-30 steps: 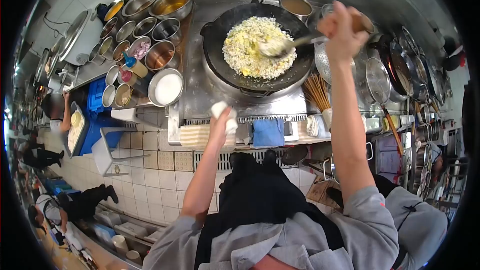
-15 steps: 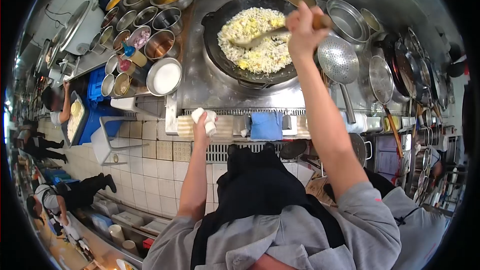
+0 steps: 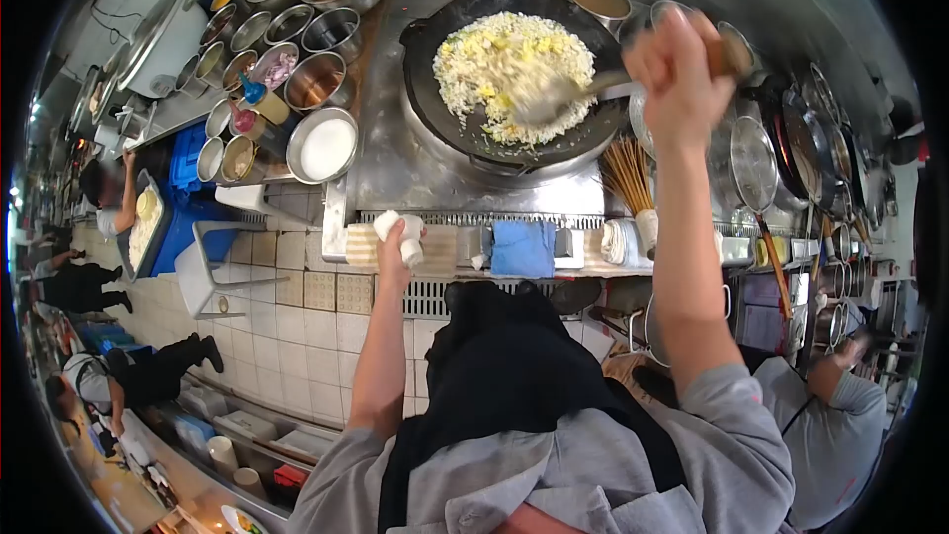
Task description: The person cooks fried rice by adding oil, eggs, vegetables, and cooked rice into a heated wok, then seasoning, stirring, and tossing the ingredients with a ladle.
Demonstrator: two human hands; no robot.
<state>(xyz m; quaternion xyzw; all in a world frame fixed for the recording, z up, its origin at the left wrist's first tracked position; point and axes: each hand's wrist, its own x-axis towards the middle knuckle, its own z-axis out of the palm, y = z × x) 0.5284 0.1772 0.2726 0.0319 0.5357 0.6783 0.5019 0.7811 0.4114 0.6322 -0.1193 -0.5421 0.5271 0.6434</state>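
My right hand (image 3: 682, 79), raised at the right of the wok and slightly blurred, is closed around the wooden handle of a wok ladle (image 3: 615, 86). The ladle's head is smeared by motion and sits in fried rice (image 3: 494, 49) with yellow egg pieces. The rice lies in a large black wok (image 3: 419, 79) on the steel stove. Lower down, in front of the stove's edge, my left hand (image 3: 393, 249) grips a bunched white cloth (image 3: 414, 249), apart from the wok.
Left of the stove stand several steel bowls and pots, a bowl of white granules (image 3: 328, 149) and squeeze bottles (image 3: 265, 102). A bamboo brush (image 3: 630, 178), strainer (image 3: 753, 163) and hanging pans are at right. A blue cloth (image 3: 524, 247) lies on the front ledge. Another person (image 3: 825, 435) stands at right.
My right hand has moved right with the ladle, whose head has shifted right and slightly down through the rice. The wok has tilted or shifted slightly. My left hand has barely moved.
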